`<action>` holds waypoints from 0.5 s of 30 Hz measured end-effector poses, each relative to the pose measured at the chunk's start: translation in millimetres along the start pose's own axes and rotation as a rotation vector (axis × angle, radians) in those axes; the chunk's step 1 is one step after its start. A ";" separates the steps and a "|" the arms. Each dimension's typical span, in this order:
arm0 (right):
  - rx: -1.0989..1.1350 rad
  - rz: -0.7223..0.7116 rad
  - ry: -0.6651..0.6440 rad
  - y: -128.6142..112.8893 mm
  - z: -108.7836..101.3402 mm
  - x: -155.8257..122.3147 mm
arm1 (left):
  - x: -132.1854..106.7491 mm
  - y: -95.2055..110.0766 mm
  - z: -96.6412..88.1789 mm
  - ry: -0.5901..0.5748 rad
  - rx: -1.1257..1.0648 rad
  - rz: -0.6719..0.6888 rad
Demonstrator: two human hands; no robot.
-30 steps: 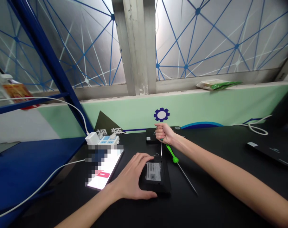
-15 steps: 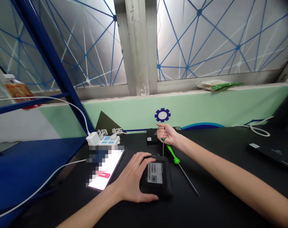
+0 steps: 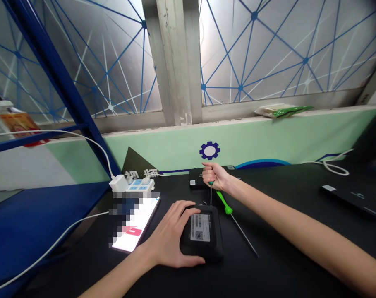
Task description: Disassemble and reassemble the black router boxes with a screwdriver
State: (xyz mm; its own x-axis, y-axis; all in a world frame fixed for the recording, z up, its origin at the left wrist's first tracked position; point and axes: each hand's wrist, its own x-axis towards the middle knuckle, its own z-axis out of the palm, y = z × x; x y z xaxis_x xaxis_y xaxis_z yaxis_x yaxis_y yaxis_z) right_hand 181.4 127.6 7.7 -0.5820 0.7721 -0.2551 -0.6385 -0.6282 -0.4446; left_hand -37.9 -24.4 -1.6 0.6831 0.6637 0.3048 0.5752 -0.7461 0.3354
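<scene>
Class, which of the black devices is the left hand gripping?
The nearest device, with a large pale label, gripped by the left hand. The back device, behind the right hand, and the far-right device lie outside that grip.

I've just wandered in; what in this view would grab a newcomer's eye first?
Probably the bright green screwdriver, lying on the black table to the right of the black device that the left hand grips. The right hand holds a thin metal-shafted tool pointing down towards the device's far edge. Left of the device, a lit white screen glows.
</scene>
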 end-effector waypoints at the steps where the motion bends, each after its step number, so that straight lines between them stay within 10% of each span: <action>1: -0.005 -0.007 -0.004 0.1 1.2 -0.2 | 0.1 0.0 0.1 0.001 -0.003 -0.003; 15: -0.054 -0.041 -0.065 3.5 15.7 -5.7 | 3.0 -0.4 -0.8 -0.011 -0.012 -0.010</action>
State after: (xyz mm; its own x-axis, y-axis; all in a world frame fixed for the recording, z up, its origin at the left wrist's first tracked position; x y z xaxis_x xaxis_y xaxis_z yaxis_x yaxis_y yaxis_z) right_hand 174.5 119.5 21.1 -0.5887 0.7881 -0.1800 -0.6354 -0.5888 -0.4995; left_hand -36.5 -22.0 -0.1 0.6823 0.6707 0.2910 0.5767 -0.7384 0.3496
